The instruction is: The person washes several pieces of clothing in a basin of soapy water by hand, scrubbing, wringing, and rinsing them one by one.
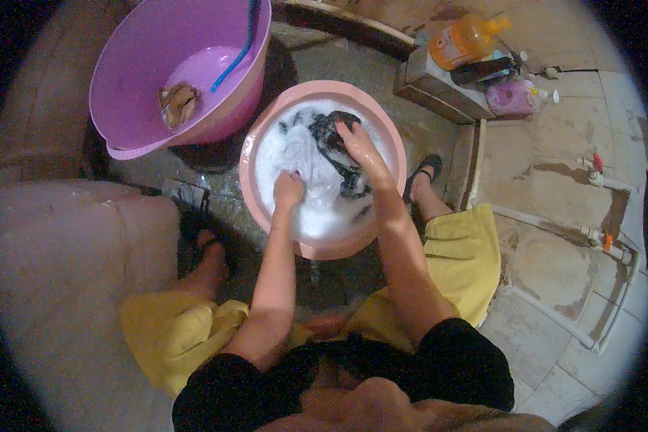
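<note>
Left hand point(289, 190) fingers clamped on white cloth point(313, 167), right hand point(363, 150) fingers on dark cloth point(328, 137); rub low inside tub point(327, 88).

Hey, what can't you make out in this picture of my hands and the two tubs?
In the head view:
Pink basin: its floor, hidden by suds.
Left hand: its grip on the white cloth, most fingers being hidden by the hand itself.
Purple tub and blue hose: far parts, cut off by the upper edge.
Brown item: too blurred to identify.
</note>
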### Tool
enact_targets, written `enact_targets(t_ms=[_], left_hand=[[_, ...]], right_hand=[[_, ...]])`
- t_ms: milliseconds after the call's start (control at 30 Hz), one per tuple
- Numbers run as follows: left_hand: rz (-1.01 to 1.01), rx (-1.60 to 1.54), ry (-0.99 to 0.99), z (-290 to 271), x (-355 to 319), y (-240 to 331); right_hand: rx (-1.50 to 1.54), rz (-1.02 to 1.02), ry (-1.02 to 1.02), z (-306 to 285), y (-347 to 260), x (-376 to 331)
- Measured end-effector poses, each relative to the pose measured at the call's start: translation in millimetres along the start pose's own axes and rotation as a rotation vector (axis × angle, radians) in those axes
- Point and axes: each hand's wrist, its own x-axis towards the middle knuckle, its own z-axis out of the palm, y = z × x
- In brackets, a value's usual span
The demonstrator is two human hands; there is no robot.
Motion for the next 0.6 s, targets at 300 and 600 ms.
enact_targets(t_ms=[300, 600], left_hand=[[0.130, 0.067, 0.627, 24, -8, -32], [-0.250, -1.082, -0.114, 22, 19, -62]], right_hand=[[-0.090, 0.072, 0.588, 32, 117, -63], [0.370, 0.461, 0.144, 66, 155, -81]])
